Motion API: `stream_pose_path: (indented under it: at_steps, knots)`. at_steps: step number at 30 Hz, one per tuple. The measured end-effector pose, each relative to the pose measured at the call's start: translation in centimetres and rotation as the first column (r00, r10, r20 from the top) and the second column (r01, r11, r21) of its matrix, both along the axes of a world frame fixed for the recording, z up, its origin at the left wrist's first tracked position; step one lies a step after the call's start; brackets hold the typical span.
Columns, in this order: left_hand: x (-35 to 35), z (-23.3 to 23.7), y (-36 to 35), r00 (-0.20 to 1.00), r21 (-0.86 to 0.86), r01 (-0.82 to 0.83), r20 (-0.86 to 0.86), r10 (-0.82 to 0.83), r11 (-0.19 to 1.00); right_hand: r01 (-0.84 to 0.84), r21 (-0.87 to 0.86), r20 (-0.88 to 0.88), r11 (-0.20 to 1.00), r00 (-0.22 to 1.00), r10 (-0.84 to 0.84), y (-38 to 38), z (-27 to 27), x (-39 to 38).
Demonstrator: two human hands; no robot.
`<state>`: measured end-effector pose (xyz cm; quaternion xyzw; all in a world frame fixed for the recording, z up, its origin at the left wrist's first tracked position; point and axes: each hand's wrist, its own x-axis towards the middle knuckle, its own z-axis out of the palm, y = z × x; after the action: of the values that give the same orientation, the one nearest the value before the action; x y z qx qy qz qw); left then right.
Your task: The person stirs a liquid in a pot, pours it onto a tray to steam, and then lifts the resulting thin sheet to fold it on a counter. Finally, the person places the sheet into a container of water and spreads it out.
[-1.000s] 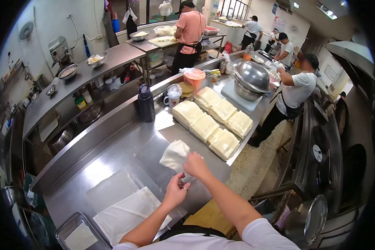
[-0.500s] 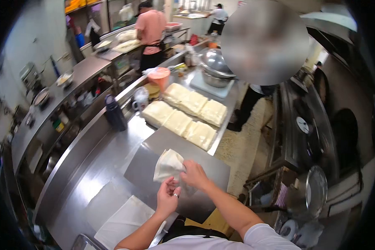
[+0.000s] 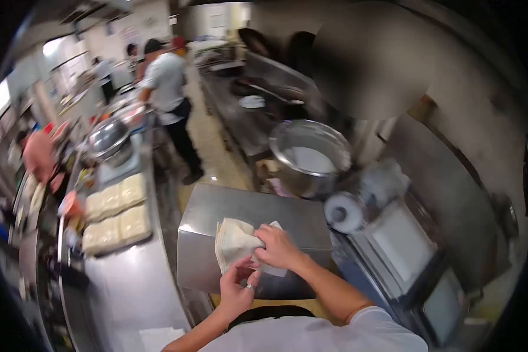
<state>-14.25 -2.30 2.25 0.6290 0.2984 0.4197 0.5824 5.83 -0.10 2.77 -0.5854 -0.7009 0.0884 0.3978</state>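
An off-white folded cloth (image 3: 236, 242) with layered edges is bunched between my hands, over a grey metal panel (image 3: 211, 205). My right hand (image 3: 278, 246) is closed around its gathered right side, and a pale corner shows past the knuckles. Below it, my left hand (image 3: 240, 286), wearing a ring, has curled fingers at the cloth's lower edge. The palm side of the right hand is hidden.
On the steel table (image 3: 126, 287) to the left are pale yellow blocks (image 3: 117, 226) and a domed metal lid (image 3: 110, 138). A large metal pot (image 3: 311, 155) and a white roll (image 3: 343, 212) stand at right. A person (image 3: 167, 85) stands ahead beside the aisle.
My view has swung right, so the table and blocks now lie at left and the pot ahead. The cloth stays in my right hand, and my left fingers are closer to its lower edge.
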Motion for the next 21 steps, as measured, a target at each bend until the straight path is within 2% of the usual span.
stream_pose_path:
  at_steps: [2,5,8,11,14,17,20,21]
  knots:
    - [3.9,0.0,-2.1,0.992,0.007,0.126,0.003,-0.126,0.992,0.154,0.009,-0.004,0.988,0.988,-0.154,-5.2,0.5,4.0]
    - [9.8,0.5,-5.6,0.938,0.014,0.339,-0.085,-0.337,0.941,0.343,-0.048,0.002,0.938,0.939,-0.343,-13.2,0.1,9.9]
    - [14.6,-0.6,-8.3,0.838,0.015,0.523,-0.191,-0.511,0.852,0.547,-0.103,0.034,0.831,0.836,-0.547,-20.6,0.3,14.5]
    - [18.8,-0.5,-10.7,0.776,0.101,0.607,-0.286,-0.561,0.788,0.754,-0.109,0.009,0.648,0.652,-0.758,-26.6,-0.8,18.4]
    - [22.6,-1.6,-11.7,0.704,0.116,0.694,-0.315,-0.636,0.711,0.894,-0.132,-0.005,0.428,0.431,-0.902,-31.6,-1.7,22.1]
    - [26.4,-2.3,-11.7,0.669,0.126,0.723,-0.370,-0.644,0.679,0.975,-0.069,-0.040,0.211,0.208,-0.977,-34.7,-2.3,25.1]
    - [30.6,-3.9,-11.1,0.626,0.100,0.759,-0.385,-0.678,0.644,0.995,-0.087,-0.063,0.045,0.039,-0.997,-36.8,-2.2,28.3]
    - [31.9,-4.7,-10.8,0.607,0.080,0.773,-0.382,-0.697,0.629,1.000,-0.019,-0.048,0.013,0.012,-0.999,-37.6,-3.5,30.1]
